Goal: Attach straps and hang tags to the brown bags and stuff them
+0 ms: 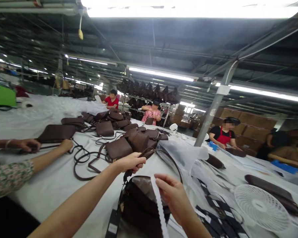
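Note:
A dark brown handbag (136,211) stands in front of me on the white-covered table, and greyish lining or wrap shows at its top. My left hand (132,162) is closed around the bag's strap (148,152) above its upper left side. At the bag's right, my right hand (172,195) pinches a white strip with a scalloped edge (159,206) between thumb and fingers. The strip hangs down across the bag's front. A black tag (112,223) lies against the bag's lower left side.
Many brown bags (119,148) with loose straps lie piled beyond my hands. At left, a co-worker's hands (66,144) touch a bag (56,132). Clear plastic (178,152), black tags (221,211) and a white fan (260,206) lie to the right. A metal post (211,119) rises behind.

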A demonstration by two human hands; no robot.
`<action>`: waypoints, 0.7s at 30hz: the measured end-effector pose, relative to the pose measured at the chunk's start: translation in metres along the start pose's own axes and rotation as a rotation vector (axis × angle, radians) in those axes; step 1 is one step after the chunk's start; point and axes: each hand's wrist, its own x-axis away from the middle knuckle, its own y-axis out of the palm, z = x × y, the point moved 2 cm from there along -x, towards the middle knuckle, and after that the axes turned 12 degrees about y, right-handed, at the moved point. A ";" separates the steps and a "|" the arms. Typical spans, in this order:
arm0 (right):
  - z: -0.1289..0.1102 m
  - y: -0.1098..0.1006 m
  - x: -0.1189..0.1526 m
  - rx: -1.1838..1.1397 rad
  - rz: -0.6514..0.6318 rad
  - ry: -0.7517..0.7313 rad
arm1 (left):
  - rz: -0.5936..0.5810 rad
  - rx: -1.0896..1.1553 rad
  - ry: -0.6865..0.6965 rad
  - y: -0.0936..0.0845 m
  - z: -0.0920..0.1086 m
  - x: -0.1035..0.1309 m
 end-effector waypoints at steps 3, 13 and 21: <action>-0.013 0.011 -0.023 0.072 0.081 -0.108 | -0.013 0.022 0.044 0.001 0.001 0.000; -0.012 0.028 -0.053 0.293 0.086 -0.190 | 0.106 -0.035 0.191 0.002 -0.002 0.000; 0.002 0.026 -0.042 0.205 -0.089 0.056 | 0.067 0.089 0.170 -0.001 0.000 -0.002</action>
